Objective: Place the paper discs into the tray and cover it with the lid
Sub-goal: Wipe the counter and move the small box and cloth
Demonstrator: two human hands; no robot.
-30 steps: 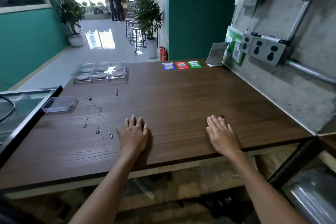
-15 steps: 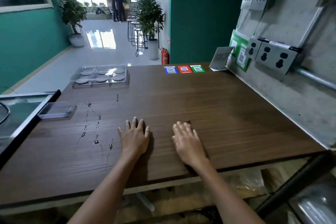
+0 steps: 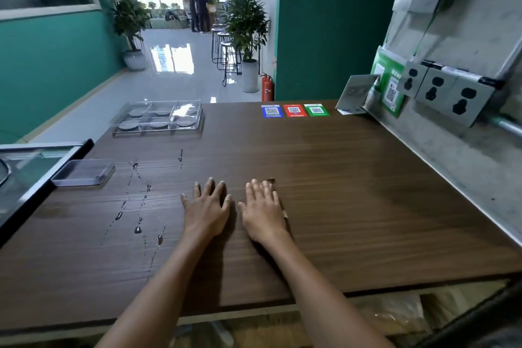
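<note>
Left hand (image 3: 207, 207) and right hand (image 3: 262, 210) lie flat, fingers spread, empty, side by side on near counter (image 3: 353, 192). Small clear lid (image 3: 83, 172) at left edge. Far left: clear compartment tray (image 3: 158, 117), grey paper discs (image 3: 185, 123) inside. Discs likely light, flimsy; pinch edges. Lid probably stiff, slick; take by rims.

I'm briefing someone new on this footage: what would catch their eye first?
Two bare hands lie flat, side by side, near the middle of the brown table: left hand, right hand. At the far left sits a clear tray holding grey discs, and blue, red and green QR stickers mark the far edge.
</note>
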